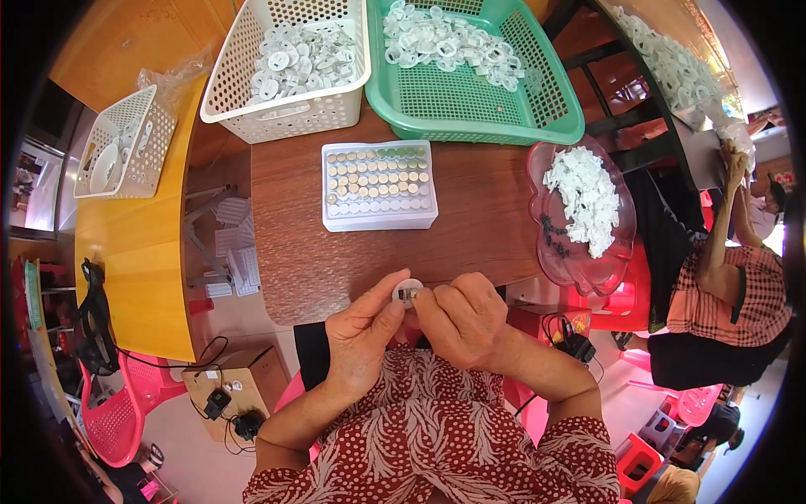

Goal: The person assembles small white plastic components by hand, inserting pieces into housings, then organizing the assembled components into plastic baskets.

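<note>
Above my lap, near the table's front edge, my left hand (359, 343) pinches a small round white plastic casing (401, 286) between thumb and fingers. A dark and metallic inset shows at its middle. My right hand (466, 321) is closed, its fingertips against the casing's right side; what they hold, if anything, is hidden. Beyond the hands stands a white tray (378, 220) with rows of small round button cells (369, 178), gold-coloured and greenish. Its nearest row shows pale round pockets. To the right, a red translucent scalloped dish (550, 252) bears white plastic pieces (585, 197) and small black parts (550, 235).
At the back of the brown table (290, 244) stand a cream basket (290, 122) and a green basket (470, 130), both with clear plastic parts. A yellow table (134, 269) with a smaller basket (138, 181) is at left. Another person (726, 294) sits at right.
</note>
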Available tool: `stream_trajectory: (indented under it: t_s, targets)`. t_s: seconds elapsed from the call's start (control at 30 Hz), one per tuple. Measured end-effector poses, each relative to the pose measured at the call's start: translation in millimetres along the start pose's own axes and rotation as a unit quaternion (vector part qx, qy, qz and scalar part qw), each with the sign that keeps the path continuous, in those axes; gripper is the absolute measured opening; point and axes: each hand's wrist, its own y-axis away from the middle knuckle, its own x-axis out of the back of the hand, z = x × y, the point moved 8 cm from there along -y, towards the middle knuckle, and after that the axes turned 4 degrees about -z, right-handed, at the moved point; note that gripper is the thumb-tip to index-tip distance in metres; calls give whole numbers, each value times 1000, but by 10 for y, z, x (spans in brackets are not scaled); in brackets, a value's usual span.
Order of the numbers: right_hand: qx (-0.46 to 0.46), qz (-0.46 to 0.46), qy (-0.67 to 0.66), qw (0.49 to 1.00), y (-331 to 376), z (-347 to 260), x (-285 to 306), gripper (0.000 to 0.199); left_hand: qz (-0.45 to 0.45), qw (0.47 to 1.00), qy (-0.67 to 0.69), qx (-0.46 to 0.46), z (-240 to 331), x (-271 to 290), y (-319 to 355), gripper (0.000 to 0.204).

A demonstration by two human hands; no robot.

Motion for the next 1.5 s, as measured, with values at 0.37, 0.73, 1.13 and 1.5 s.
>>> stream_trajectory:
  t_s: [0.37,0.73,1.13,1.5]
  targets:
    - [-115,-19,-122,986,105,216,-57,18,-30,998,33,47,-100,-43,-1,33]
    - [-276,-56,-284,917,250,378,-157,14,-3,998,31,50,-110,-18,-22,36]
    - [-101,-15,-92,991,201,113,-51,20,-24,996,13,83,-161,-48,18,38]
    - [-32,-59,-18,998,170,-7,-103,24,-35,996,-27,78,-158,-51,23,34]
